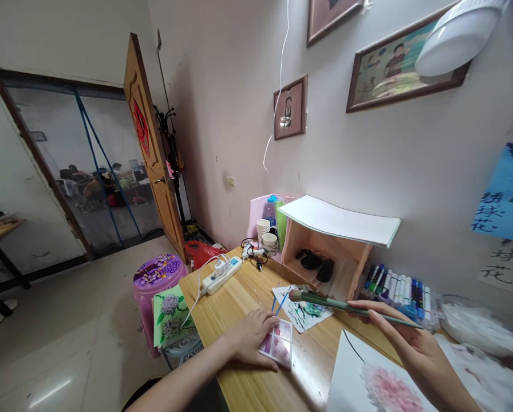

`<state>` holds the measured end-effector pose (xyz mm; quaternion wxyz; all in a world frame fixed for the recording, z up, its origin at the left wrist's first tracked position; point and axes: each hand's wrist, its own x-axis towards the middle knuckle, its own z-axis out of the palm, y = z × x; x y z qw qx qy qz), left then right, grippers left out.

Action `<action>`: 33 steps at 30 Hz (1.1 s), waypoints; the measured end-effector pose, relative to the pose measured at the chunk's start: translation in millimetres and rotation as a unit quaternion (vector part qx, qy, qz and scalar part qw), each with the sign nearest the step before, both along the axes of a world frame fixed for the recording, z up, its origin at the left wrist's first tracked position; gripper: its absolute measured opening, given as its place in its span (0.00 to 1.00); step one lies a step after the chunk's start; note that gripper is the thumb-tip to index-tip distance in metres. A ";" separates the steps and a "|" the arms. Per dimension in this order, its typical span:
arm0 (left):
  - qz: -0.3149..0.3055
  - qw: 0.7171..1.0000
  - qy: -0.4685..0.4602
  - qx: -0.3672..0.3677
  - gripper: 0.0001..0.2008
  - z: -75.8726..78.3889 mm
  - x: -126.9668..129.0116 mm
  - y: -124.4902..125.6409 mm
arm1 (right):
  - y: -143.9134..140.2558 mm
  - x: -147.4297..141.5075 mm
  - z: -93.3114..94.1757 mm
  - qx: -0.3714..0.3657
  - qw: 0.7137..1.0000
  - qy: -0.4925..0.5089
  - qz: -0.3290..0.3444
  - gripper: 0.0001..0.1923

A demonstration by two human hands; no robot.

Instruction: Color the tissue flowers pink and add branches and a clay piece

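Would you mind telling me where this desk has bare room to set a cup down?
Bare wood lies between the power strip and the left hand on the paint palette. Near the wooden box and markers it is crowded; the right hand holds a paintbrush.

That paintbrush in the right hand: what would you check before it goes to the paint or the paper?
1. Brush grip: ok. The right hand holds the paintbrush near its tail end, bristles pointing left.
2. Palette steadied: ok. The left hand rests on the small paint palette on the wooden desk.
3. Paint on the bristles: cannot tell, the tip is too small to read.
4. Painting in reach: ok. The sheet with the pink flower lies just under the right hand.
5. Scrap paper for testing strokes: ok, it lies beside the palette.
6. Water for rinsing: cannot tell. Paper cups stand at the back, contents hidden.
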<state>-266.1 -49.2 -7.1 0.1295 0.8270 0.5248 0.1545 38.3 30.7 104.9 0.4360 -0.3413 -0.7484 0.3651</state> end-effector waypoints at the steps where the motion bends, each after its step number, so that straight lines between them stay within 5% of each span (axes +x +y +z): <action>1: 0.000 1.000 0.000 0.001 0.48 -0.1 0.4 0.7 | 0.2 1.1 -1.5 0.000 1.000 -0.004 -0.001 0.20; 11: 0.061 0.997 0.003 0.048 0.47 3.1 -9.3 11.2 | 2.2 9.2 -3.6 0.037 0.999 -0.026 -0.022 0.20; 18: 0.285 0.956 0.029 0.068 0.41 20.5 -34.4 7.9 | 5.9 3.9 -10.7 0.015 0.999 -0.025 -0.021 0.21; 25: 0.413 0.909 0.040 0.042 0.37 0.4 -29.2 10.4 | 6.1 -15.4 -22.8 -0.024 1.000 0.006 0.018 0.20; 33: 0.454 0.889 0.053 0.030 0.36 -11.9 -21.5 20.7 | 11.9 -17.8 -22.6 -0.002 1.000 -0.026 0.006 0.22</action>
